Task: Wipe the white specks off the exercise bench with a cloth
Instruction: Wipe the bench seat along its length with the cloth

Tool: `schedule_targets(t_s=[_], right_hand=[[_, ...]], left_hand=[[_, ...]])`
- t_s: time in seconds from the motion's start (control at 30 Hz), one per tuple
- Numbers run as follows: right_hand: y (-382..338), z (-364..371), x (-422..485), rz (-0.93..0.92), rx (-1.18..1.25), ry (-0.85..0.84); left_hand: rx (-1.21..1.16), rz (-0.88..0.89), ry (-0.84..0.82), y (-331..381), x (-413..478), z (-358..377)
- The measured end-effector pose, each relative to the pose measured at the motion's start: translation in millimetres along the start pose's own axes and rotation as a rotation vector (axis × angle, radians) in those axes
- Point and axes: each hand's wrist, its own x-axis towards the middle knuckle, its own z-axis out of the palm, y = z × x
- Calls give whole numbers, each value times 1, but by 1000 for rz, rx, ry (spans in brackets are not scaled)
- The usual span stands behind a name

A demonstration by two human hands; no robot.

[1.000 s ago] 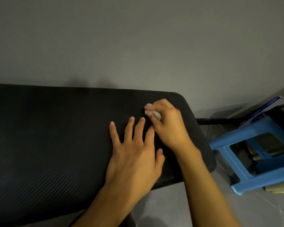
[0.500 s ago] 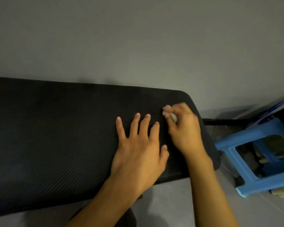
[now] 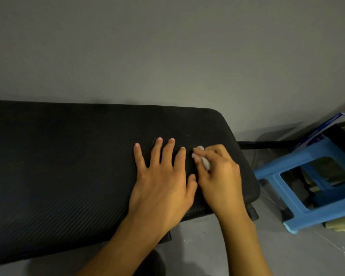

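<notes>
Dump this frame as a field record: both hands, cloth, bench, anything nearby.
left hand: flat on the pad, fingers spread
right hand: pinches the cloth, close beside the left hand
cloth: small whitish wad, held against the pad near its right end
exercise bench: black ribbed pad, set along a grey wall
white specks: too faint to confirm
blue plastic stool: on the floor, right of the bench
</notes>
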Motion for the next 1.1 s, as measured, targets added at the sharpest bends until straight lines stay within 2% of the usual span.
schedule_targets(t_s=[0.1, 0.2, 0.33, 0.43, 0.53, 0.63, 0.83, 1.0, 1.1], right_hand=[[5, 9, 40, 52, 17, 63], [-6, 24, 73, 11, -41, 6], [-9, 16, 32, -74, 66, -64], [9, -2, -1, 14, 42, 18], [40, -5, 25, 173, -54, 115], [46, -6, 49, 281, -46, 166], [13, -4, -18, 55, -21, 97], [33, -3, 27, 209, -67, 155], [25, 3, 36, 207, -60, 141]], left_hand=[[12, 3, -7, 0, 0, 0], [13, -6, -6, 0, -1, -1], [0, 7, 9, 0, -1, 0], [6, 8, 11, -1, -1, 2], [9, 11, 6, -2, -1, 3], [8, 4, 12, -1, -1, 1], [5, 2, 12, -1, -1, 3], [3, 10, 17, -2, -1, 3], [6, 8, 11, -2, -1, 2]])
